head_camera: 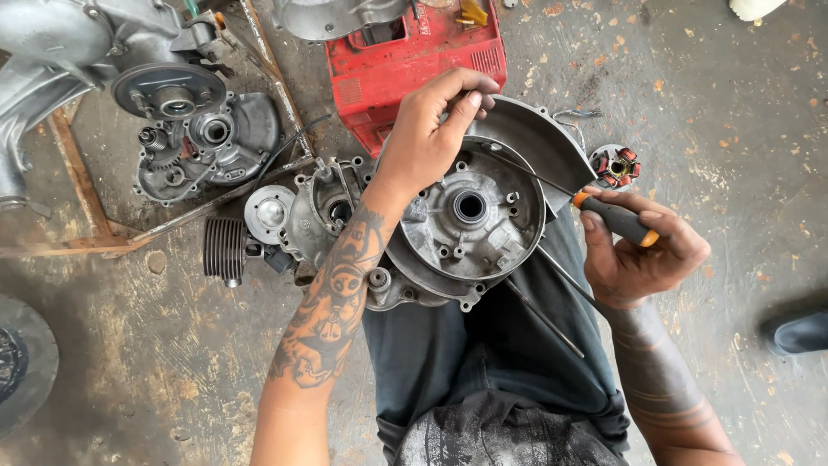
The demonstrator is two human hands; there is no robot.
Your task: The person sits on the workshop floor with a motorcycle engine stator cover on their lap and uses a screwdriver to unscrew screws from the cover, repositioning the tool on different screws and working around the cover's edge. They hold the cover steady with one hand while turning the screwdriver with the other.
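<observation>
Grey metal engine casing on lap, left hand gripping its upper rim, right hand beside casing, closed around orange-black screwdriver.

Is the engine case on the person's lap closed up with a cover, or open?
Open. The engine case has no cover: its inner face, centre bearing hole and empty bolt holes show. The left hand grips its top edge.

Stained grey concrete floor flecked with orange specks, daylight from above, rusty metal frame at left
</observation>
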